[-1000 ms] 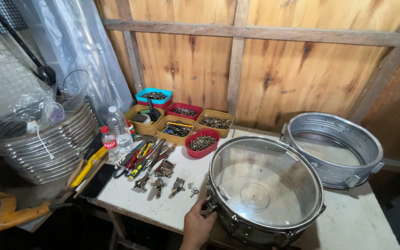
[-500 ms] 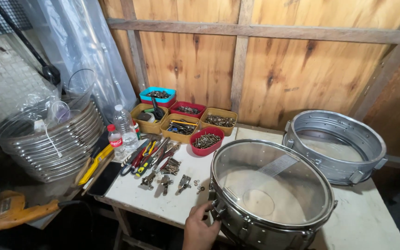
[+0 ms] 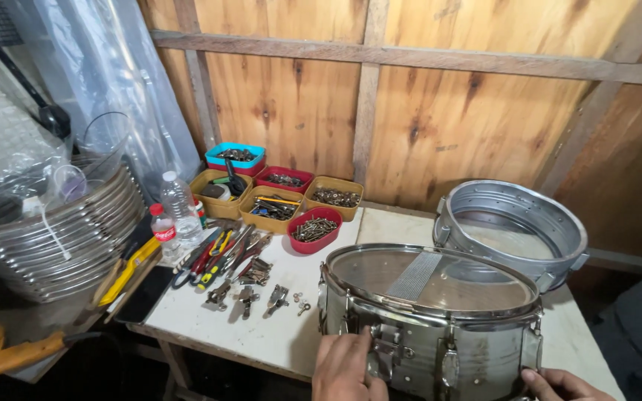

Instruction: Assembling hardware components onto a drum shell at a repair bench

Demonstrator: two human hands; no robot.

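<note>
A chrome snare drum (image 3: 432, 312) stands on the white table (image 3: 261, 334) at the front right, its clear bottom head and snare wire strip facing up. My left hand (image 3: 347, 365) presses against the drum's near side by a metal lug and strainer. My right hand (image 3: 562, 385) grips the shell at the lower right edge. Only part of each hand shows at the bottom of the head view.
A bare metal drum shell (image 3: 510, 226) sits behind the drum. Small trays of screws (image 3: 291, 200), hand tools (image 3: 224, 256), loose lugs (image 3: 258, 293), two plastic bottles (image 3: 176, 212) and a stack of metal hoops (image 3: 53, 230) fill the left. A plywood wall (image 3: 410, 111) is behind.
The drum has been tipped upright so its side faces me. My right hand has come into view on the shell, and my left hand moved up along the near side.
</note>
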